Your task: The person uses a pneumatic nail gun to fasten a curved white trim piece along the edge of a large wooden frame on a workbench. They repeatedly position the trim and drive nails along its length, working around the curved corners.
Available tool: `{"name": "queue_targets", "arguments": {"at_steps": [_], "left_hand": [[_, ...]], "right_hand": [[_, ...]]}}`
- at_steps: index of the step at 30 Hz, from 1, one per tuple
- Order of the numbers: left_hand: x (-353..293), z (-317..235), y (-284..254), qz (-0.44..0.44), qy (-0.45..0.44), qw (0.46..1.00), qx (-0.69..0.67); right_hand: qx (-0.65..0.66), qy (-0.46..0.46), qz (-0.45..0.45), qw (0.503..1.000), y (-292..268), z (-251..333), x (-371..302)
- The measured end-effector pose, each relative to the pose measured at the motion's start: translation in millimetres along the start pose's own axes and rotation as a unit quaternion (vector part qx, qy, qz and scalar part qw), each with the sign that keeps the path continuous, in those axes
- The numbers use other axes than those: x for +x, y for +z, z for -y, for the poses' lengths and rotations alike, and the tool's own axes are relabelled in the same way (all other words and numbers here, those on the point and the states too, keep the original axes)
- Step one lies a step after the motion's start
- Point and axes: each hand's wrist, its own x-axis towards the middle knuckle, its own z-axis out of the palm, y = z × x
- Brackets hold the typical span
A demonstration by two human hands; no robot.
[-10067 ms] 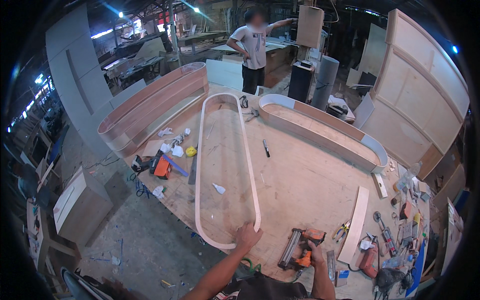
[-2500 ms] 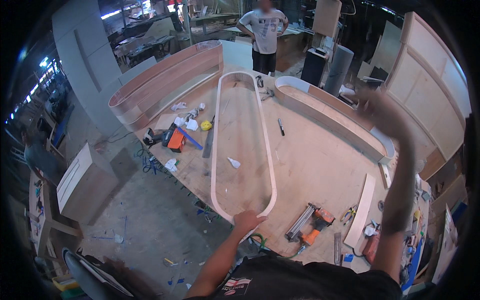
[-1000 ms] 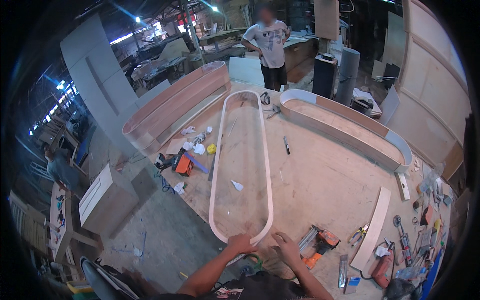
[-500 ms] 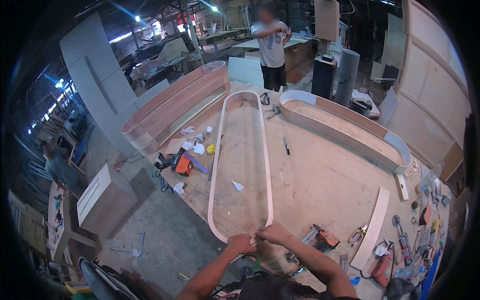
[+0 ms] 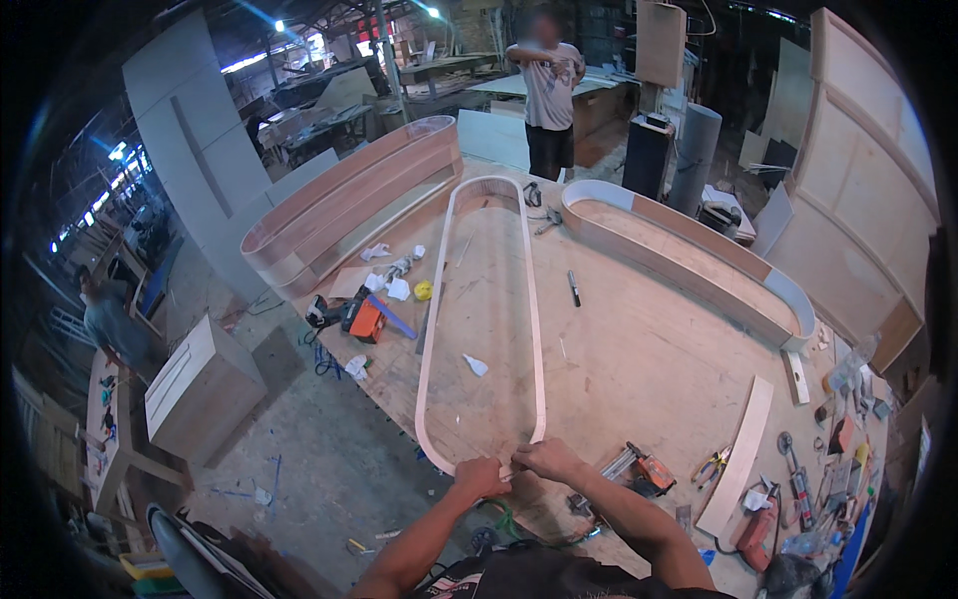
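Observation:
A long oval frame of pale bent wood [image 5: 533, 309] lies on the large worktable, its near rounded end toward me. My left hand [image 5: 479, 477] is closed at that near end, its fingers curled around the wood strip. Close beside it, my right hand [image 5: 547, 460] is also closed, pinching the frame's near right curve. A small gap separates the two hands, and what the fingertips press is partly hidden. Inside the oval lies a small white glue bottle [image 5: 475, 365].
Left of the frame sit an orange-and-black power tool [image 5: 366, 321], a yellow tape roll [image 5: 423, 291] and crumpled paper. A nail gun [image 5: 651, 473], pliers [image 5: 713, 466], a curved wood strip [image 5: 736, 454] and a red drill [image 5: 760, 531] lie right. Other oval frames [image 5: 689, 262] stand farther back; a person [image 5: 549, 90] stands beyond.
My view has shifted slightly. Both hands stay closed at the frame's near end, with the left fingers barely shifted. The person beyond the table has moved an arm slightly.

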Motion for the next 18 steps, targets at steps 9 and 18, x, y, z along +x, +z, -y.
{"name": "queue_targets", "arguments": {"at_steps": [9, 18], "left_hand": [[-18.4, 33.8, 3.9, -0.096, 0.086, 0.992, 0.016], [-14.3, 55.9, 17.6, -0.115, 0.155, 0.981, 0.018]], "right_hand": [[-0.009, 0.025, 0.029, 0.999, 27.8, -14.3, 9.4], [0.051, 0.060, 0.020, 0.997, 14.1, -10.7, 8.7]]}}
